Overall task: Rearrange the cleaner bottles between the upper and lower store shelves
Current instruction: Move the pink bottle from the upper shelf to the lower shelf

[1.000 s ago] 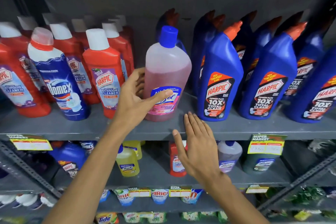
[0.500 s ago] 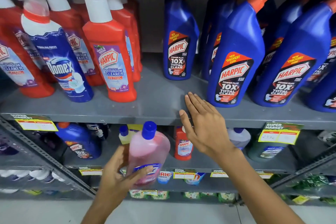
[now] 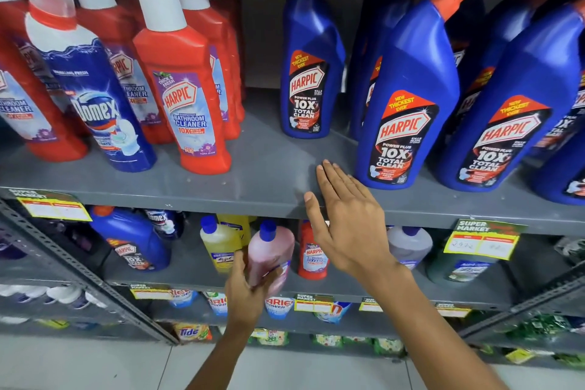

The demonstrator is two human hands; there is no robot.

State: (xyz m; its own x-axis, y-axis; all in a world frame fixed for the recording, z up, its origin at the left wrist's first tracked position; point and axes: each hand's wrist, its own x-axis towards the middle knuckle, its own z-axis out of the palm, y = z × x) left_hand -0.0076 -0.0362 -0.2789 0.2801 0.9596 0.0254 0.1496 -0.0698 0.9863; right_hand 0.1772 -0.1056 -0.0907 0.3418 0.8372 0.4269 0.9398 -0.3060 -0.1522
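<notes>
My left hand (image 3: 250, 294) grips a pink cleaner bottle (image 3: 272, 253) with a blue cap, tilted, at the front of the lower shelf (image 3: 364, 290), between a yellow bottle (image 3: 220, 244) and a small red Harpic bottle (image 3: 311, 258). My right hand (image 3: 345, 218) is spread flat, fingers on the front edge of the upper shelf (image 3: 221, 190), holding nothing. On the upper shelf stand red Harpic bathroom cleaner bottles (image 3: 186, 85), one Domex bottle (image 3: 91, 89) and blue Harpic bottles (image 3: 311, 73).
The lower shelf also holds a blue Harpic bottle (image 3: 133, 247), a greyish bottle (image 3: 410, 244) and a dark green bottle (image 3: 465, 266). Price tags (image 3: 482, 241) hang on the shelf edges. Detergent packs (image 3: 278, 307) fill the shelves below. A diagonal metal brace (image 3: 79, 269) crosses the left.
My left hand carried the pink bottle from the upper shelf down to the lower shelf, in among the bottles there. My right hand stayed on the upper shelf's edge.
</notes>
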